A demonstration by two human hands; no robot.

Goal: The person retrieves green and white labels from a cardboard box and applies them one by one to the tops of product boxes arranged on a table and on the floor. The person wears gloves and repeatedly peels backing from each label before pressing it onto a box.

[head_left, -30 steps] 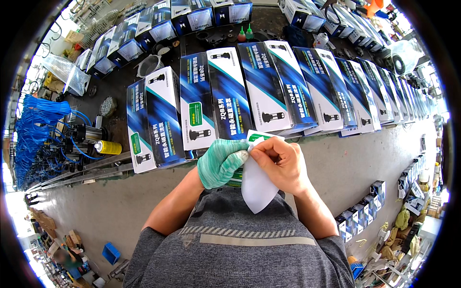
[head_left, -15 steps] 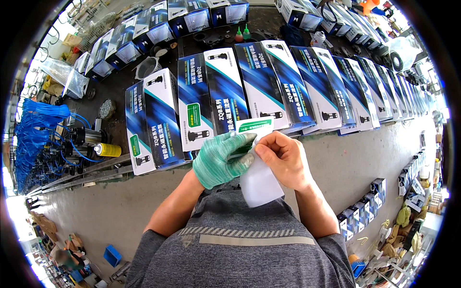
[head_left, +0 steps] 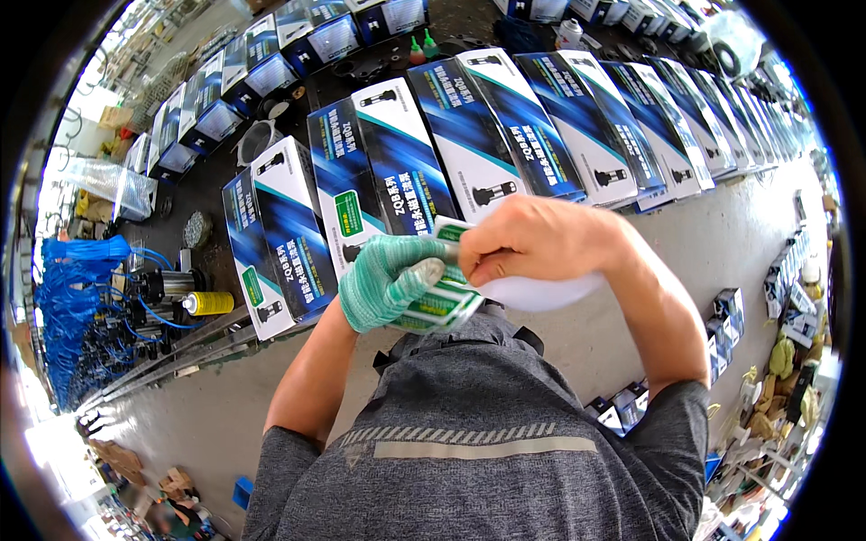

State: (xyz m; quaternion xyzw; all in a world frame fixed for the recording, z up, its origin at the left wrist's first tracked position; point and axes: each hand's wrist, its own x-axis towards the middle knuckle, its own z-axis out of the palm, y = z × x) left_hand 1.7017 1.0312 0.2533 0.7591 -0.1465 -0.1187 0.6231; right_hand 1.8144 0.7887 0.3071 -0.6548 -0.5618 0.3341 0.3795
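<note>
Green-and-white flat rectangular labels (head_left: 439, 305) sit grasped in the green-gloved left hand (head_left: 386, 279), before the torso (head_left: 469, 388); the bare right hand (head_left: 525, 239) pinches a thin white sheet (head_left: 548, 293). The step looks like peeling that sheet away; the next move seemingly needs a steady left grip.

Left hand (head_left: 386, 281) is holding green labels (head_left: 431, 312) — right hand (head_left: 523, 239) is apparently pinching a white sheet (head_left: 548, 293) — boxes (head_left: 478, 126) standing at twelve o'clock.
</note>
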